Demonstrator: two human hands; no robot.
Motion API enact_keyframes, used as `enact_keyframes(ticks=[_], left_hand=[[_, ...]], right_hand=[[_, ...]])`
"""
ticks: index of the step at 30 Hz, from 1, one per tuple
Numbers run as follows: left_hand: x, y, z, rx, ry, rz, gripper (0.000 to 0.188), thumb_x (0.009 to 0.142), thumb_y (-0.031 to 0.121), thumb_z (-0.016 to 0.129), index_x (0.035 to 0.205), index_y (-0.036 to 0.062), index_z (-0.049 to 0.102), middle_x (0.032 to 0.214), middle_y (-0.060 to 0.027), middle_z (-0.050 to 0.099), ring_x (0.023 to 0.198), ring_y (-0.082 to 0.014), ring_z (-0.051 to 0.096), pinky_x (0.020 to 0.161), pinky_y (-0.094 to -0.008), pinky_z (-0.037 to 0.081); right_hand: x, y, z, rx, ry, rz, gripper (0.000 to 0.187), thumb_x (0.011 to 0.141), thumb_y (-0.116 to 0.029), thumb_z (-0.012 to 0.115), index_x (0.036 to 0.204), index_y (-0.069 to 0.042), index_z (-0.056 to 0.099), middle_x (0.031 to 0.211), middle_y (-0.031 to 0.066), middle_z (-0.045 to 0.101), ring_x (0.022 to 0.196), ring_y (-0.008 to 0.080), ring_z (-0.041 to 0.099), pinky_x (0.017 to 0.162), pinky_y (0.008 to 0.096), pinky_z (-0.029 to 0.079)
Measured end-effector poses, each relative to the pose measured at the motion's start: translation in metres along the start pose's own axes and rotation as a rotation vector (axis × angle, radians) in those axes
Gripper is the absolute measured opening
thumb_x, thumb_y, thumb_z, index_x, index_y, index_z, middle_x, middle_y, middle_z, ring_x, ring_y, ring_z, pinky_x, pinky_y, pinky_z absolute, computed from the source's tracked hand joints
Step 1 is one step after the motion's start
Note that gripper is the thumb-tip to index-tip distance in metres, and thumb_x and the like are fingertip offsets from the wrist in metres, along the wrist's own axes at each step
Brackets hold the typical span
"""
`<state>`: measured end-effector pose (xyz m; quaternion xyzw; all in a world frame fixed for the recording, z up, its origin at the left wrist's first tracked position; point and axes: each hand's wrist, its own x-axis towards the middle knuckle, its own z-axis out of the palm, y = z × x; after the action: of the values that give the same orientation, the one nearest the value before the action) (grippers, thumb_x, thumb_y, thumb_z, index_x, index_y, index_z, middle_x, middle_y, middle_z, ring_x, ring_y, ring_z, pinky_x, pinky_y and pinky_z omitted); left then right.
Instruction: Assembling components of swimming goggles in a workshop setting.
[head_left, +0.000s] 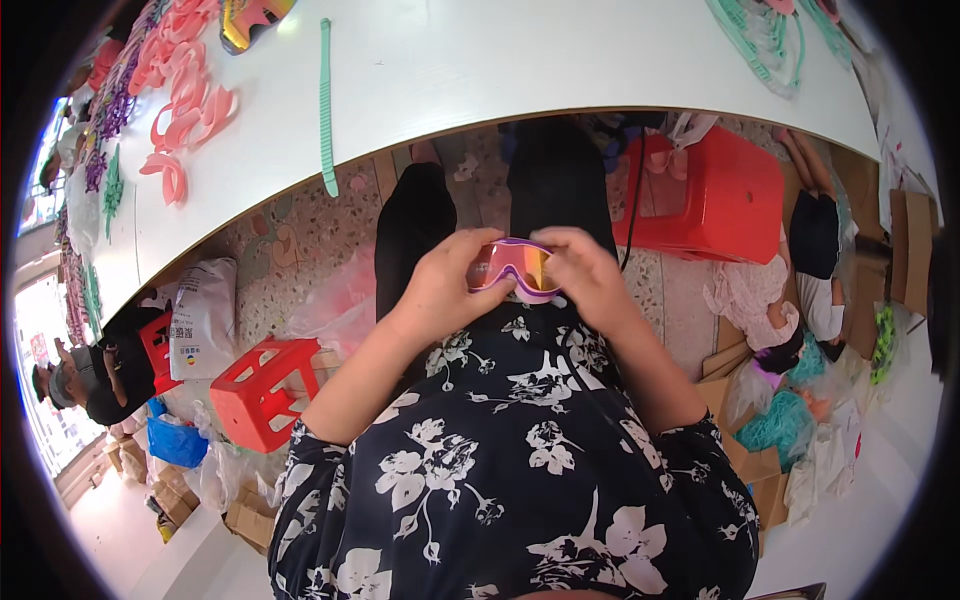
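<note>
Left hand (447, 285) and right hand (594, 282) pinch both ends of purple-framed, shiny orange-lensed goggles (514, 262) near a smooth white table (480, 60) over speckled stone floor (318, 228).

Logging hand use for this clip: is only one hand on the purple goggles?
No, the left hand and the right hand both hold the purple goggles, one at each end.

A workshop: a long white surface (450, 75) carries piled curved pink pieces (188, 90) and ribbed mint-green straps (326, 110); red plastic stools (235, 397), brown cardboard boxes (250, 522) and a stuffed white sack (203, 310) stand nearby.
</note>
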<state>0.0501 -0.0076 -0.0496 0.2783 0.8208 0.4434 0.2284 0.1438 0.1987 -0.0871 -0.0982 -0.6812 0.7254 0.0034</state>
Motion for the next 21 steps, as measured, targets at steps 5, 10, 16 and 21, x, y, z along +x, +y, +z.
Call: enact_keyframes(ticks=[5, 10, 16, 21], left_hand=[[0.016, 0.04, -0.037, 0.021, 0.012, 0.377, 0.051, 0.075, 0.01, 0.076, 0.122, 0.002, 0.059, 0.121, -0.0176, 0.063, 0.116, -0.0316, 0.06, 0.091, -0.0387, 0.052], [0.025, 0.063, -0.036, -0.121, -0.108, 0.405, 0.051, 0.078, 0.007, 0.071, 0.126, 0.0007, 0.057, 0.128, -0.0169, 0.061, 0.13, -0.0341, 0.053, 0.105, -0.0413, 0.043], [0.038, 0.064, -0.026, -0.149, -0.128, 0.434, 0.069, 0.079, 0.015, 0.077, 0.14, 0.0005, 0.047, 0.139, -0.0197, 0.055, 0.136, -0.0345, 0.048, 0.111, -0.0422, 0.038], [0.041, 0.048, -0.016, -0.224, -0.031, 0.3, 0.083, 0.083, 0.014, 0.076, 0.151, 0.0025, 0.03, 0.136, -0.0195, 0.057, 0.126, -0.0277, 0.054, 0.106, -0.0386, 0.041]], right_hand=[[0.056, -0.023, -0.027, -0.002, -0.104, -0.117, 0.025, 0.1, -0.013, 0.056, 0.12, 0.0, 0.065, 0.125, 0.0087, 0.064, 0.117, 0.0179, 0.059, 0.103, 0.0323, 0.044], [0.059, -0.026, 0.005, 0.579, -0.473, 0.169, 0.024, 0.093, -0.01, 0.064, 0.116, -0.002, 0.064, 0.111, 0.0067, 0.067, 0.099, 0.0147, 0.065, 0.085, 0.0282, 0.053], [0.039, -0.035, -0.004, 0.511, -0.273, -0.037, 0.018, 0.091, 0.0, 0.064, 0.11, -0.001, 0.066, 0.099, 0.0076, 0.068, 0.092, 0.0158, 0.067, 0.08, 0.0285, 0.056], [0.033, -0.075, -0.076, 0.42, 0.222, -0.108, 0.02, 0.092, 0.008, 0.057, 0.109, 0.003, 0.064, 0.107, 0.013, 0.07, 0.096, 0.0193, 0.068, 0.089, 0.0305, 0.055]])
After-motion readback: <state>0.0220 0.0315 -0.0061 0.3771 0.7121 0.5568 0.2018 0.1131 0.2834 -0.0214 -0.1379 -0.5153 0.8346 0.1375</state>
